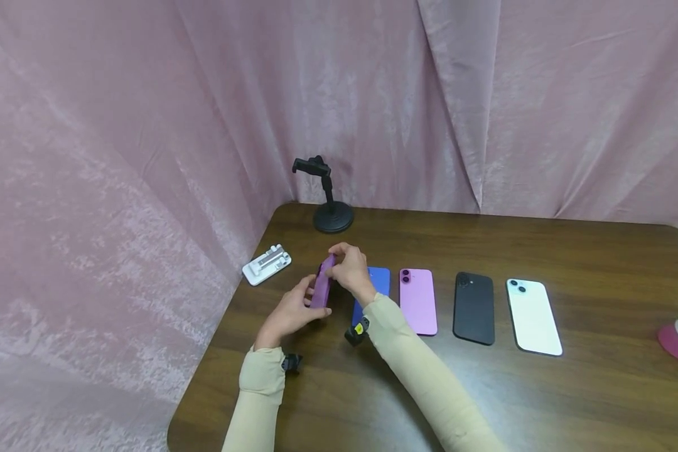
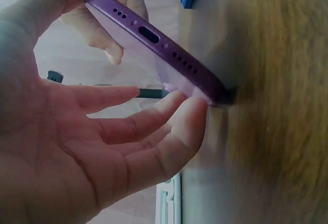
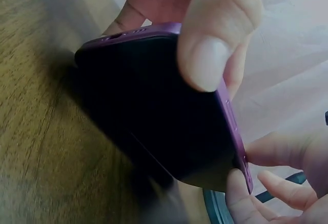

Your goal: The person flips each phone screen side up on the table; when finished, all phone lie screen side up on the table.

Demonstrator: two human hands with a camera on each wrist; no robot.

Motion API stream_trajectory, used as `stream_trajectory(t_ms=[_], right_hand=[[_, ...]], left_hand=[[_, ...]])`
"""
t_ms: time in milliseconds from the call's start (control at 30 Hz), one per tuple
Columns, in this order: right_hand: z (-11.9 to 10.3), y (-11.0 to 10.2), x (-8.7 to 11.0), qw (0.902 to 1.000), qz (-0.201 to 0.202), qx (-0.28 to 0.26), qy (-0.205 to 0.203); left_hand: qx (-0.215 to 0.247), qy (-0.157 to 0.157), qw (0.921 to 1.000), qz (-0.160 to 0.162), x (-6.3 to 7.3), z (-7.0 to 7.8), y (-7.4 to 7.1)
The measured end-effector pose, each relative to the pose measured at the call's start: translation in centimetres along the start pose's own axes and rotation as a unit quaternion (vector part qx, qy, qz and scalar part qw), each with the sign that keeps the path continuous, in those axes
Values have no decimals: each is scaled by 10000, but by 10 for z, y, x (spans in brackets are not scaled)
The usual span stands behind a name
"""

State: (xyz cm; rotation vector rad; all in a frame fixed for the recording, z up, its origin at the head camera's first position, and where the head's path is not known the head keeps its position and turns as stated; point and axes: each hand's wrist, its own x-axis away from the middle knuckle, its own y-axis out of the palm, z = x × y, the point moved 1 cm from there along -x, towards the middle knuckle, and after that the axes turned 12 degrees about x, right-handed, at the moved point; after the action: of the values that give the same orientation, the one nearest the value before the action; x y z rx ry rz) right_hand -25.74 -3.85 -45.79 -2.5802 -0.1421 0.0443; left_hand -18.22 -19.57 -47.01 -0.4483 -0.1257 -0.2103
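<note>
Two ends of a slim purple phone with a black screen [image 1: 320, 291] are held over the brown wooden worktop [image 1: 587, 408] — the left hand [image 1: 288, 314] grips the nearer, port end, the right hand's [image 1: 350, 271] fingers pinch the farther. Leftward lies a flat white stand [image 1: 266, 265]; beyond, a black round-based phone stand [image 1: 333, 217] and pink curtains [image 1: 367, 107].

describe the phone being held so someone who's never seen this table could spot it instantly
Start at the wooden table and look toward its left end, in front of the black phone stand. There, a left hand and right hand hold a purple smartphone. Unlike the blue smartphone and lilac smartphone lying flat nearby, it's tilted up.
</note>
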Motion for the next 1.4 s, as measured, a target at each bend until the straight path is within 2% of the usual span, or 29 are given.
stream_trajectory(t_ms=[200,400,600,867,1067,1133,1400], right_hand=[[-2,-2,0,9997,-131,64,-189],[-1,-3,0,9978,-535,127,-366],[2,0,4,9937,-1052,27,-376],[4,5,6,9914,-1198,150,-513],[4,6,8,9869,-1491,113,-604],[4,7,9,9851,-1614,33,-584],[9,7,7,9785,-1987,-153,-538]], left_hand=[[483,36,9987,-128,1,-2,-6],[898,39,9958,-176,2,-6,-12],[992,42,9948,-231,4,-7,-14],[1116,81,9934,-270,7,-6,-17],[1280,101,9913,-301,6,-8,-20],[1354,115,9900,-366,7,-5,-21],[1536,253,9855,-671,4,-15,-24]])
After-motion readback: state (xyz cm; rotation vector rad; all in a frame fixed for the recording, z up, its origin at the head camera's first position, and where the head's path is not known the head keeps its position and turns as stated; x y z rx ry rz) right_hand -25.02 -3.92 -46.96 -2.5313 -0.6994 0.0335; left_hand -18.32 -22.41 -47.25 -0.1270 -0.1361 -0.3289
